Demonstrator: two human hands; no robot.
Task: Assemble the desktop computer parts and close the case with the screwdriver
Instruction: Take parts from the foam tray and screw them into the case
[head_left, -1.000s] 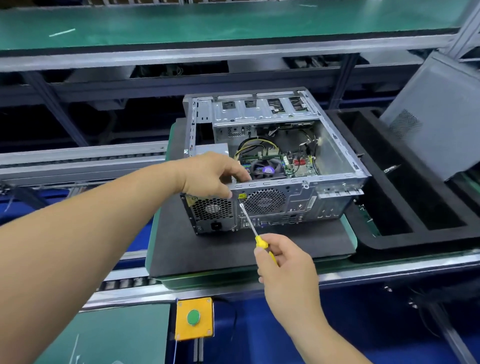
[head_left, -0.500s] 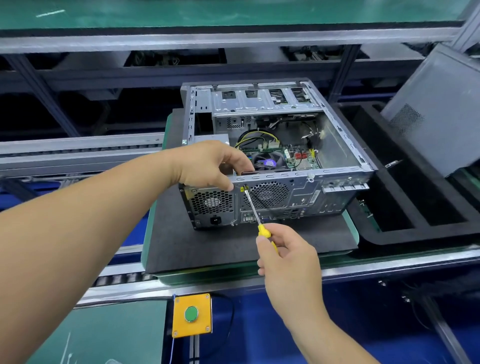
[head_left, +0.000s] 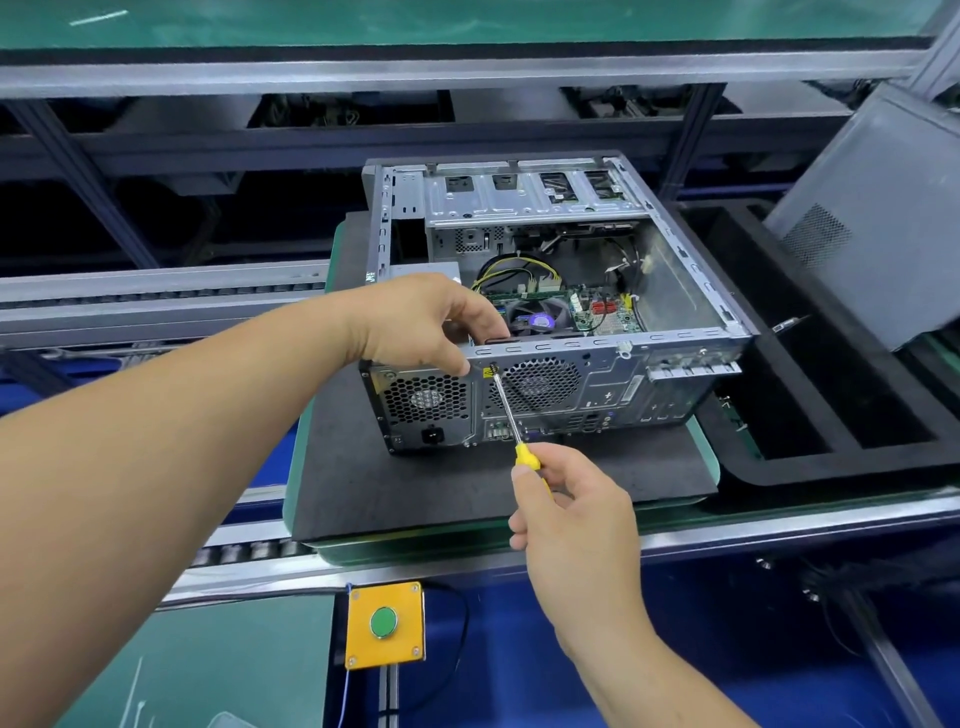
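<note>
From the head camera I can read no brand or lettering; the only mark is a small yellow warning sticker (head_left: 488, 372) on the rear panel, too small to make out. The open grey metal computer case (head_left: 550, 312) lies on its side on a black foam pad (head_left: 447, 483). My left hand (head_left: 426, 325) grips the case's upper rear edge, fingers curled over it. My right hand (head_left: 571, 514) pinches the yellow-handled screwdriver (head_left: 514, 421), its tip at the panel beside that sticker. A grey side panel (head_left: 872, 218) leans at right over a black foam tray (head_left: 810, 415). A yellow box with a green button (head_left: 385, 623) sits below.
</note>
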